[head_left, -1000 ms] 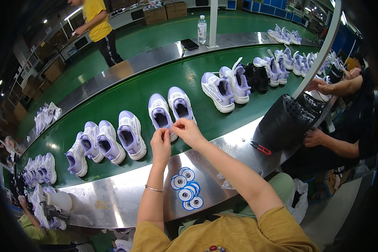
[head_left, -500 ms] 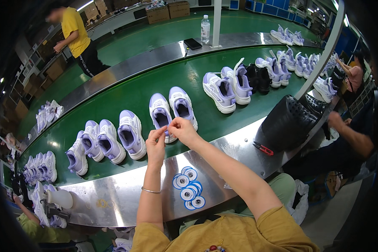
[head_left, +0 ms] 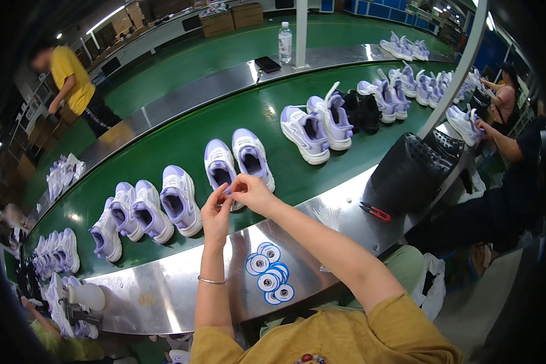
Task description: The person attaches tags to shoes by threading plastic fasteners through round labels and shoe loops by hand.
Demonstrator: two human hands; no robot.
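Note:
Above the metal ledge, my left hand [head_left: 216,213] and my right hand [head_left: 252,193] meet fingertip to fingertip in a pinch. Whatever lies between the fingers is too small to make out. Just behind them stands a white and lilac sneaker [head_left: 219,159], its heel partly hidden by my fingers; whether they touch it I cannot tell. A matching sneaker [head_left: 251,153] stands close on its right. Round white tags with blue rims [head_left: 259,263] lie overlapping on the ledge [head_left: 182,288], between my forearms. Thin clear plastic strands [head_left: 329,217] rest beyond my right forearm.
More sneakers [head_left: 179,200] line the green belt [head_left: 164,142] to the left and right. Red-handled snips [head_left: 375,211] lie beside a black perforated container [head_left: 406,176]. A phone [head_left: 267,64] and a bottle [head_left: 285,42] stand on the far rail. Co-workers sit at the right.
My hands stay pinched together, with slight finger movement. The view has shifted slightly. The person in yellow across the belt has moved left. A co-worker's hand at right now reaches a sneaker.

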